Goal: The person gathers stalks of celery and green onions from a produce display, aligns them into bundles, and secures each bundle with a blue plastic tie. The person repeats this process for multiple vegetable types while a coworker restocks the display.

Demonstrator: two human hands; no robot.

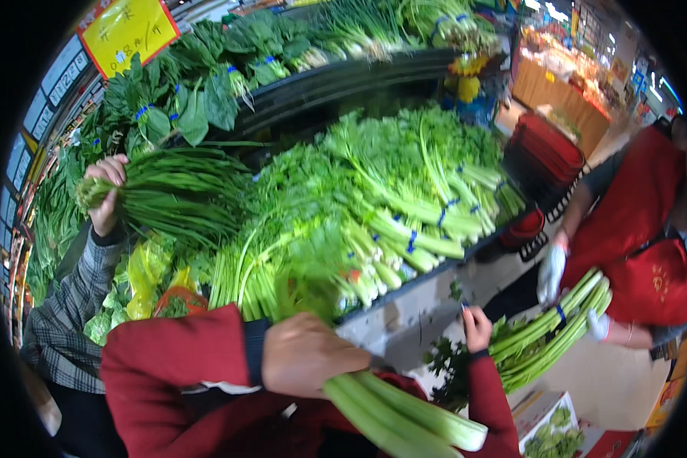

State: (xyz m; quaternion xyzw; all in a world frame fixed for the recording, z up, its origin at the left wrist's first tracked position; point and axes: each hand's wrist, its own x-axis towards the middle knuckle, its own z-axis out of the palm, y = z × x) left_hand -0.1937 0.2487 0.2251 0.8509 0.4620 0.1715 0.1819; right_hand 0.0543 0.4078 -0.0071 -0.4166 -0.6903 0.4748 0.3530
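My left hand [315, 355], in a red sleeve, is closed around thick pale celery stalks [403, 415] in front of my body. Blurred green leaves show just above that fist. My right hand [478, 329] is raised at lower right with thumb and finger close together; something small and blue shows at the fingertips, too small to name. Beside it, a celery bunch with a blue tie [549, 332] lies across a co-worker's white-gloved hands [551, 275]. Ahead, banded celery bunches [401, 212] are heaped on the display shelf.
At left, another person's hand [106, 189], in a plaid sleeve, grips a bunch of garlic chives [183, 189]. Leafy greens [166, 109] fill the upper shelf beneath a yellow price sign [129, 34]. Red shopping baskets [541, 151] are stacked at right. A box of greens [552, 426] stands at lower right.
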